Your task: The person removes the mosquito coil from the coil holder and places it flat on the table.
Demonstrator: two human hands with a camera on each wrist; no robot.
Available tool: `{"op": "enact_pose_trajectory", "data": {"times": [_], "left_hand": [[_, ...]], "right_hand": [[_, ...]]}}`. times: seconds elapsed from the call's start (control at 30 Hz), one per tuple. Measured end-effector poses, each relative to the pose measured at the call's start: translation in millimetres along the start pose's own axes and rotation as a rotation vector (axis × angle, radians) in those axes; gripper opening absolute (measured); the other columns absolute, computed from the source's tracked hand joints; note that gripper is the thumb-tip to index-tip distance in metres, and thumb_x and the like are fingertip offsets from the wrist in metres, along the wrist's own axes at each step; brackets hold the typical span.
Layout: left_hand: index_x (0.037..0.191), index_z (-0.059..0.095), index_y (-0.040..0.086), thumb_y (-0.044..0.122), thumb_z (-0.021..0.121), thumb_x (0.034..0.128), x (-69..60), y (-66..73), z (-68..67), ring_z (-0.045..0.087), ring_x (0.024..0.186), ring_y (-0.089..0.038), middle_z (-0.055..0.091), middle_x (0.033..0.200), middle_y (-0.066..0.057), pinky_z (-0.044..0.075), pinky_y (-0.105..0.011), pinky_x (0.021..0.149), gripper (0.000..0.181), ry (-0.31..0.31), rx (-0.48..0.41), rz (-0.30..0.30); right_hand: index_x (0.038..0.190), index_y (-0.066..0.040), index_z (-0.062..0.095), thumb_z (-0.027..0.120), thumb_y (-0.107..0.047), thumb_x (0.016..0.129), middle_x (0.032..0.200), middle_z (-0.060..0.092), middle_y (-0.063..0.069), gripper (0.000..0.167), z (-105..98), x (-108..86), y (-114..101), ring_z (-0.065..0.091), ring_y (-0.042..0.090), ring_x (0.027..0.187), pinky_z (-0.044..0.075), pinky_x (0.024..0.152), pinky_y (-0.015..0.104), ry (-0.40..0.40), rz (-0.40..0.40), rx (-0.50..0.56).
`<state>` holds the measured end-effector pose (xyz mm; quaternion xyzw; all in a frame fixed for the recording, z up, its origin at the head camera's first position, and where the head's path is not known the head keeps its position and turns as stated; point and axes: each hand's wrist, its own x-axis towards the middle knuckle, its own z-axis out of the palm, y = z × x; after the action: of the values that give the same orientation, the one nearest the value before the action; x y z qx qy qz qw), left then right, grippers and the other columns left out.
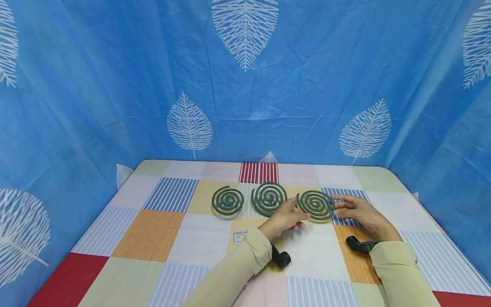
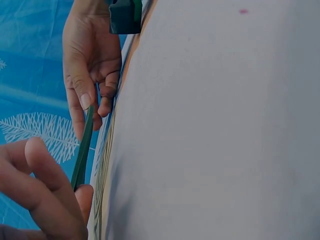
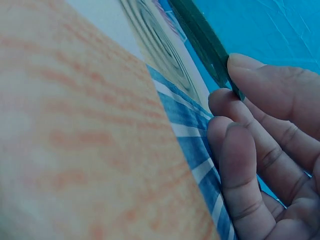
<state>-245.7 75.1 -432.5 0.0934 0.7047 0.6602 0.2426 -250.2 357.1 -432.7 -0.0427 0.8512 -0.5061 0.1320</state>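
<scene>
Three dark green spiral mosquito coils are on the table in the head view. The rightmost mosquito coil (image 1: pixel 316 204) is between my two hands, raised a little above the cloth. My left hand (image 1: pixel 283 220) holds its left edge. On the opposite side my right hand (image 1: pixel 363 214) pinches the rim between thumb and fingers; the right wrist view shows this pinch on the coil (image 3: pixel 205 42) closely. From the left wrist, the coil (image 2: pixel 83 152) appears edge-on as a thin strip. The middle coil (image 1: pixel 270 197) lies just beyond my left hand, and the left coil (image 1: pixel 228 201) lies further left.
A patchwork-patterned cloth (image 1: pixel 145 234) covers the table. Blue curtains (image 1: pixel 268 115) with white leaf prints stand around its back and sides. Black devices are strapped at the left wrist (image 1: pixel 281 259) and right wrist (image 1: pixel 360 244).
</scene>
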Motion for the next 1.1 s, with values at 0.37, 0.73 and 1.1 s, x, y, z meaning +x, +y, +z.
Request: {"op": "enact_pose_trajectory", "data": {"times": [0.37, 0.73, 1.1], "left_hand": [[0.170, 0.020, -0.005, 0.009, 0.071, 0.1057, -0.4, 0.7, 0.8, 0.059, 0.059, -0.004, 0.072, 0.090, 0.002, 0.042, -0.014, 0.050, 0.083, -0.014, 0.045, -0.031], [0.168, 0.022, -0.008, 0.010, 0.072, 0.1048, -0.5, 0.0, 0.3, 0.057, 0.056, -0.003, 0.074, 0.099, 0.003, 0.043, -0.014, 0.049, 0.082, -0.024, 0.053, -0.048], [0.169, 0.020, -0.006, 0.013, 0.071, 0.1050, -2.8, 1.2, -0.3, 0.052, 0.053, -0.004, 0.073, 0.087, 0.000, 0.043, -0.015, 0.051, 0.084, -0.022, 0.094, -0.075]], "right_hand": [[0.157, 0.017, 0.039, 0.071, -0.011, 0.105, 0.120, 0.072, 0.010, 0.067, 0.4, -1.3, 0.3, 0.066, 0.008, 0.102, 0.056, 0.087, 0.026, -0.014, -0.029, -0.004], [0.157, 0.016, 0.041, 0.070, -0.013, 0.106, 0.119, 0.073, 0.008, 0.065, 1.5, -1.3, -2.6, 0.065, 0.009, 0.104, 0.055, 0.088, 0.026, -0.009, -0.012, -0.014], [0.152, 0.019, 0.044, 0.069, -0.007, 0.105, 0.117, 0.073, 0.011, 0.060, 2.6, -1.6, -2.5, 0.066, 0.006, 0.097, 0.057, 0.084, 0.027, -0.003, -0.052, -0.006]]}}
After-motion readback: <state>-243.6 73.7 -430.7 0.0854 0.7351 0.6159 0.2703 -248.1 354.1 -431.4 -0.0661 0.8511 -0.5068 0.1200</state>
